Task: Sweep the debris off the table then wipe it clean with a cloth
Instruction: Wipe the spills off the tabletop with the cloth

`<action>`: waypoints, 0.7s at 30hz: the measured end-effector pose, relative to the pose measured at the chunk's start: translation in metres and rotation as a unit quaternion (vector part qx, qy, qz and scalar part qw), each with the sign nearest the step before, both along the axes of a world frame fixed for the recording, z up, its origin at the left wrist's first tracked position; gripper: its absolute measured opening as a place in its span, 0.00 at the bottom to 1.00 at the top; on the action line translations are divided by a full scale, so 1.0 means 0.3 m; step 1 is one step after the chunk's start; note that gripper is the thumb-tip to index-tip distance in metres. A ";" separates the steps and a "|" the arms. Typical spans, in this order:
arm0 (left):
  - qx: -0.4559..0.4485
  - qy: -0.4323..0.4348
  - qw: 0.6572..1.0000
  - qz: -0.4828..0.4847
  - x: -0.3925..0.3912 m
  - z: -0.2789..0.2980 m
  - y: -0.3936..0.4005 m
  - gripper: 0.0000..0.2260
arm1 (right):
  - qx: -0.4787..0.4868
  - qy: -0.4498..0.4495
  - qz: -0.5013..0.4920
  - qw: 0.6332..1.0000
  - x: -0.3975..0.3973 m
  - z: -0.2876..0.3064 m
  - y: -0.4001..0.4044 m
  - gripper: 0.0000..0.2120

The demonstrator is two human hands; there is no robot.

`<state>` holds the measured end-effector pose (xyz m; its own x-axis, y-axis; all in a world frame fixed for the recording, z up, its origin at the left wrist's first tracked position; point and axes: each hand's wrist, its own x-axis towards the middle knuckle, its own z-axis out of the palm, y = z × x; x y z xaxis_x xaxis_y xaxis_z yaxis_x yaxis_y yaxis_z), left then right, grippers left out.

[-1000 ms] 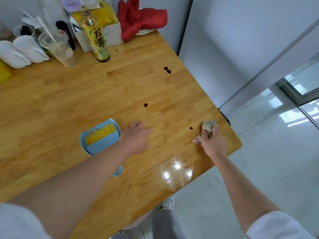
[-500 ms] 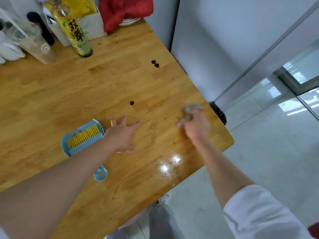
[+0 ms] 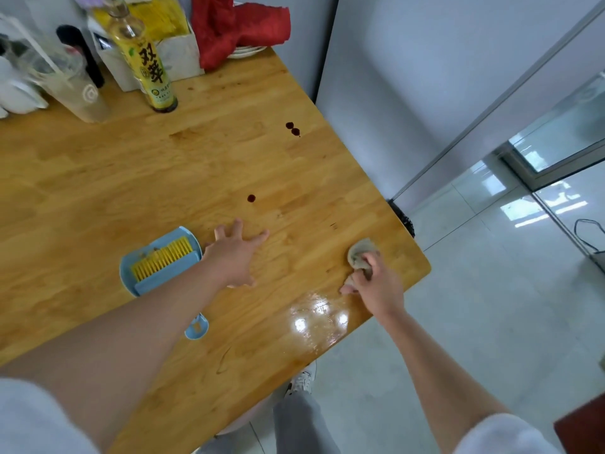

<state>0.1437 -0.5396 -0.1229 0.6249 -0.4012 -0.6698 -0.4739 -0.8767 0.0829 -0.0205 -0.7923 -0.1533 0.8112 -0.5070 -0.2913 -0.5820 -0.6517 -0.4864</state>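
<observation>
Right hand (image 3: 376, 286) clenched around a wadded grey cloth (image 3: 360, 253), pressing it down on the table (image 3: 131, 178) near the right edge. Cloth bulging out beyond the fingers (image 3: 368, 268), touching the wood. Left hand (image 3: 234, 253) flat on the table, fingers spread wide, gripping nothing, palm down a little left of centre. Just left of that hand, touching or nearly touching the wrist: blue dustpan (image 3: 160, 263) lying flat, yellow-bristled brush (image 3: 162, 258) nested in it, handle end (image 3: 196, 327) poking out from under the left forearm on the near side. Some small specks inside the pan by the bristles, too small to identify.

On the wood beyond the left hand, one dark red spot (image 3: 251, 198); farther off and to the right, a pair of dark red spots (image 3: 293, 128) close together. Between the two hands on the near side, a glossy wet-looking patch (image 3: 317, 319) catching the light.

Along the far edge, left to right: white cups (image 3: 16, 93), clear plastic cup (image 3: 72, 90) with a straw, dark bottle (image 3: 82, 57), tall bottle (image 3: 144, 57) of yellow liquid with a printed label, white box (image 3: 176, 57), red cloth (image 3: 235, 24) heaped over a plate. All well apart from both hands.

Off the right side of the table, pale tiled floor (image 3: 491, 290) and a grey wall. Below the near edge, grey trouser leg (image 3: 294, 421) and a shoe (image 3: 302, 381).
</observation>
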 end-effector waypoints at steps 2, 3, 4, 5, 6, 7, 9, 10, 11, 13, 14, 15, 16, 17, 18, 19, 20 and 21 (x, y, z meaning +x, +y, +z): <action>0.005 0.003 1.000 -0.005 0.002 0.005 -0.005 0.50 | 0.019 0.028 0.144 0.989 -0.057 -0.003 0.133 0.12; 0.008 0.005 1.000 -0.006 0.000 0.006 -0.002 0.50 | 0.010 0.026 0.181 0.983 -0.086 0.007 0.149 0.13; 0.012 0.007 1.000 -0.008 -0.001 0.007 -0.003 0.50 | 0.003 0.021 0.171 0.985 -0.108 0.011 0.117 0.13; 0.014 0.005 1.000 -0.011 0.003 0.005 -0.002 0.50 | -0.006 0.025 0.128 0.991 -0.116 0.026 0.073 0.13; 0.018 0.005 1.000 -0.012 0.002 0.004 -0.008 0.51 | -0.015 0.038 0.064 0.997 -0.128 0.028 -0.003 0.13; 0.017 0.004 1.000 -0.014 0.003 -0.001 -0.003 0.50 | -0.023 0.049 -0.024 0.998 -0.126 0.033 -0.064 0.13; 0.018 0.005 1.000 -0.023 0.005 -0.006 0.000 0.50 | -0.022 0.032 -0.231 0.972 -0.110 0.043 -0.150 0.15; 0.019 0.006 0.999 -0.026 0.008 -0.003 -0.004 0.50 | -0.015 0.006 -0.288 0.957 -0.089 0.040 -0.143 0.16; 0.020 0.008 0.999 -0.027 0.007 -0.002 -0.004 0.50 | -0.018 -0.006 -0.274 0.961 -0.071 0.033 -0.086 0.15; 0.019 0.004 0.999 -0.032 0.009 0.003 -0.001 0.51 | 0.021 -0.016 -0.158 0.987 -0.035 0.022 0.104 0.13; 0.019 0.002 0.999 -0.036 0.008 0.009 0.002 0.51 | 0.059 -0.010 -0.081 0.995 -0.026 0.025 0.211 0.13; 0.017 0.000 0.999 -0.039 0.006 0.013 0.005 0.50 | 0.077 0.003 0.011 0.997 -0.023 0.033 0.310 0.13; 0.014 0.000 0.999 -0.038 0.003 0.020 0.009 0.51 | 0.069 0.016 0.097 0.993 -0.023 0.036 0.371 0.14; 0.007 -0.003 0.999 -0.035 -0.007 0.018 0.015 0.51 | 0.040 0.028 0.174 0.984 -0.026 0.049 0.405 0.14; -0.002 -0.011 0.999 -0.032 0.003 0.018 0.019 0.53 | 0.028 0.026 0.195 0.980 -0.003 0.056 0.383 0.14; -0.011 -0.016 0.999 -0.030 0.000 0.017 0.025 0.54 | 0.027 0.016 0.180 0.983 0.017 0.059 0.325 0.13; -0.019 -0.019 0.999 -0.022 0.006 0.012 0.031 0.55 | 0.036 0.006 0.124 0.992 0.056 0.054 0.245 0.12; -0.025 -0.025 0.999 -0.015 0.004 0.006 0.037 0.57 | 0.026 -0.006 0.035 0.999 0.105 0.054 0.157 0.10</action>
